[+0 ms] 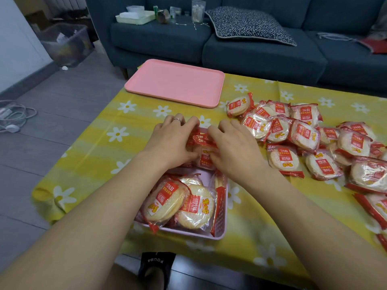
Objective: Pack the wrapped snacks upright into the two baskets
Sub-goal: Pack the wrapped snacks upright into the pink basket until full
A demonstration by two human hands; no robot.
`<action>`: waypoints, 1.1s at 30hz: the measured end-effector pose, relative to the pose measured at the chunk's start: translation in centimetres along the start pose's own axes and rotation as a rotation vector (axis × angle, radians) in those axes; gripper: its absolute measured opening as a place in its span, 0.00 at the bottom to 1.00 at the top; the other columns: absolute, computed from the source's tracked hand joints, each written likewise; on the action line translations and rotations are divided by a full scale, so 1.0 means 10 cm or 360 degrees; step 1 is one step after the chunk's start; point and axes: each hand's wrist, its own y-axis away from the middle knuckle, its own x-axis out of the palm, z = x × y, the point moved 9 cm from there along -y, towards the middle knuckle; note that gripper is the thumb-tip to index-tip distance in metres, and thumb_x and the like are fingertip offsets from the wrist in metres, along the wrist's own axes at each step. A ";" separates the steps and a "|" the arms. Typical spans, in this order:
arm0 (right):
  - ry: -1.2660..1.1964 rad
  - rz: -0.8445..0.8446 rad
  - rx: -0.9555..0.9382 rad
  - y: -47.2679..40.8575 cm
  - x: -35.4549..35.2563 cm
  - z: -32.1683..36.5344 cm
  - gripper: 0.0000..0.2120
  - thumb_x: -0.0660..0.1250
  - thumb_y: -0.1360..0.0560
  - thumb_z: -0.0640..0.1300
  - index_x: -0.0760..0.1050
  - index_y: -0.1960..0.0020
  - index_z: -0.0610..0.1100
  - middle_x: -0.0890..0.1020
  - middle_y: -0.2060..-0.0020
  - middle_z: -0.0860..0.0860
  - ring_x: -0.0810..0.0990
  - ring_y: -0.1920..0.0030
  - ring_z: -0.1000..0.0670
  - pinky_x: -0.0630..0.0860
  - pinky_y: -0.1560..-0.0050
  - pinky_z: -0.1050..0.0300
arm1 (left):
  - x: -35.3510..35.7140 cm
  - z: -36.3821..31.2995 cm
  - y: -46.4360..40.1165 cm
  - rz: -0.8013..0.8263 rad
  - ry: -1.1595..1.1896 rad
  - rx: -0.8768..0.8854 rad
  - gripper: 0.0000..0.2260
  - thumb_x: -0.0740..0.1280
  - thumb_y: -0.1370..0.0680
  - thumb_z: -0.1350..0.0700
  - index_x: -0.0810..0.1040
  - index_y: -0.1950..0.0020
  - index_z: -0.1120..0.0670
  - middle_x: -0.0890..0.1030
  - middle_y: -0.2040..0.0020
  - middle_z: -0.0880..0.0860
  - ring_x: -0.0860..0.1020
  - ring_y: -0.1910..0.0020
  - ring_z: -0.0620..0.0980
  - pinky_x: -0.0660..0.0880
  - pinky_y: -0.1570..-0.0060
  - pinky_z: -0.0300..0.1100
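**Living-room table, snack packing in progress**

Setting: low table under a yellow cloth (pixel 88 147) printed with white daisies, standing on a grey plank floor (pixel 52 97) before a dark blue-grey sofa (pixel 261 53).

Left hand (pixel 170 141): at centre frame, ring on one finger, fingers curled down over the red-and-clear wrapped snacks (pixel 204 152) standing in the far basket. It grips the packets from the 9 o'clock side.

Right hand (pixel 232 147): just beside the left, fingers curled onto the same packets from the 3 o'clock side. The far basket itself is almost wholly hidden beneath both hands.

Near basket (pixel 219 233): pale pink, at 6 o'clock from the hands, touching or just beside the far one. It holds several round rice-cracker packets (pixel 165 201), leaning rather than fully upright.

Loose pile of packets (pixel 303 132): spread over the cloth from 2 to 4 o'clock, lying flat and overlapping.

Pink tray (pixel 176 82): at 12 o'clock, on the table's far edge.

Sofa: patterned cushion (pixel 249 24) at 1 o'clock; pale green tray (pixel 136 18) and small jars at 12 o'clock.

Floor: clear storage bin (pixel 67 45) at 10 o'clock; white cable coil (pixel 14 116) at 9 o'clock; a dark sock (pixel 156 266) on a foot at 6 o'clock.
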 end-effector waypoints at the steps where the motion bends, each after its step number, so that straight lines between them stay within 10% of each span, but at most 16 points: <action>1: -0.0003 0.0017 0.0009 0.00 0.03 -0.01 0.15 0.73 0.35 0.43 0.76 0.50 0.42 0.76 0.59 0.44 0.74 0.59 0.40 0.68 0.60 0.50 | 0.00 -0.01 0.00 -0.0004 -0.0013 0.0000 0.28 0.71 0.30 0.38 0.66 0.34 0.44 0.70 0.43 0.50 0.69 0.38 0.55 0.71 0.42 0.53; 15: -0.0173 0.0128 0.0096 0.00 0.04 -0.05 0.14 0.70 0.31 0.45 0.77 0.47 0.42 0.76 0.58 0.44 0.75 0.55 0.41 0.68 0.58 0.50 | 0.22 -0.12 -0.05 0.0067 -0.0377 -0.0074 0.43 0.72 0.39 0.30 0.61 0.30 0.44 0.68 0.34 0.56 0.66 0.33 0.60 0.61 0.33 0.66; 28: -0.0340 0.0905 0.0028 0.10 0.08 0.05 0.08 0.65 0.26 0.48 0.80 0.50 0.47 0.82 0.56 0.48 0.80 0.54 0.44 0.78 0.55 0.52 | 0.23 -0.13 -0.08 0.0048 -0.0349 -0.0092 0.44 0.69 0.41 0.26 0.62 0.32 0.46 0.70 0.35 0.56 0.67 0.33 0.60 0.61 0.34 0.68; 33: -0.0331 0.1211 0.0068 0.24 0.28 0.11 0.09 0.66 0.25 0.47 0.81 0.49 0.44 0.81 0.62 0.49 0.81 0.60 0.45 0.70 0.68 0.59 | 0.24 -0.11 -0.09 0.0121 -0.0334 -0.0074 0.47 0.68 0.42 0.25 0.59 0.29 0.44 0.67 0.33 0.56 0.65 0.32 0.60 0.60 0.33 0.68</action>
